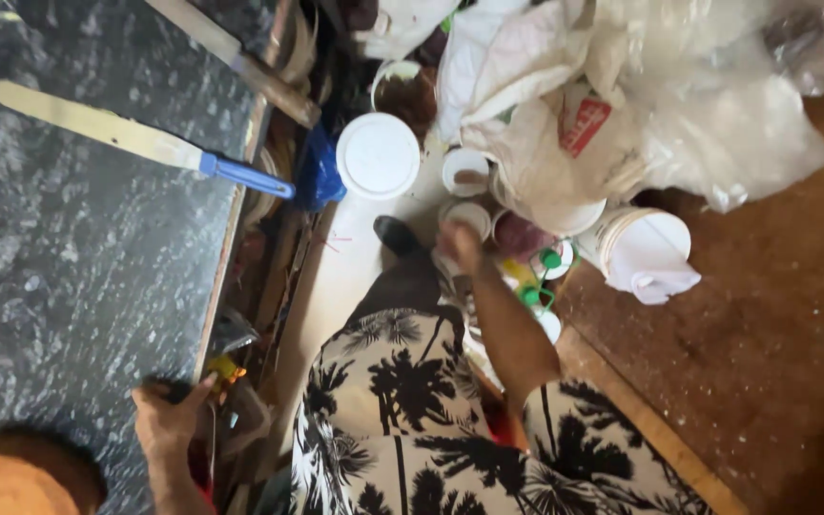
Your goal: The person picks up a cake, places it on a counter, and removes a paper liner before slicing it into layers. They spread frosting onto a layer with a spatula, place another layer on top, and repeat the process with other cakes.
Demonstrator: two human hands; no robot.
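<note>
My right hand (460,243) reaches down among several small round tubs and jars (466,172) on the floor. It is blurred, and its fingers sit over a small white-rimmed tub (469,215); whether it grips anything is unclear. My left hand (169,420) rests at the edge of a dark speckled stone counter (78,277), fingertips on a small dark object (166,386). A palm-print shirt (402,420) covers my body between the two arms.
A blue-handled spatula (135,138) and a wooden-handled blade (240,62) lie on the counter. Below stand a white lidded bucket (377,155), another white bucket (646,248), crumpled plastic bags (679,105) and green-capped bottles (550,259). A brown floor (765,353) lies on the right.
</note>
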